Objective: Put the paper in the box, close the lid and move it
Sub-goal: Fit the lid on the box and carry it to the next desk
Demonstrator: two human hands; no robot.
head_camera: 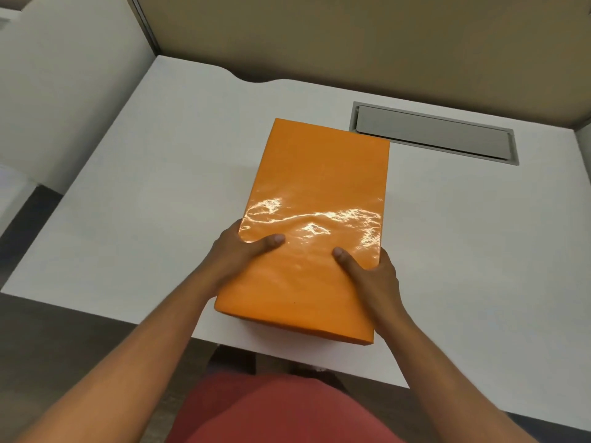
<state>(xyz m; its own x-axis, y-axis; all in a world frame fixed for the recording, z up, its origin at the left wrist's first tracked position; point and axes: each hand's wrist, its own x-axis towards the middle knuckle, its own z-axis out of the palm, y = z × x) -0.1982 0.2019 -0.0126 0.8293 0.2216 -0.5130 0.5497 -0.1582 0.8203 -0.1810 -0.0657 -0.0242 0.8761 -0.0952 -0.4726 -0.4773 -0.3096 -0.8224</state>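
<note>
**Closed orange box gripped at its near end**

The orange box point(310, 225), lid on, lies on the white desk point(144, 203), long axis running away from the person, tilted slightly right. Left hand point(236, 254) and right hand point(374, 276) clasp its sides, thumbs on top.

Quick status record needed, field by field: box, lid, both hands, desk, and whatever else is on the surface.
box: orange box, glossy wrap, lengthwise away from the person, near end past the desk's front edge
lid: closed, as far as the top shows
paper: not visible
left hand: left hand on the box's left side, thumb on top
right hand: right hand on the box's right side, thumb on top
grip: two-handed, at the near half
desk: white desk
other: grey cable hatch set into the desk, behind and right of the box
</note>
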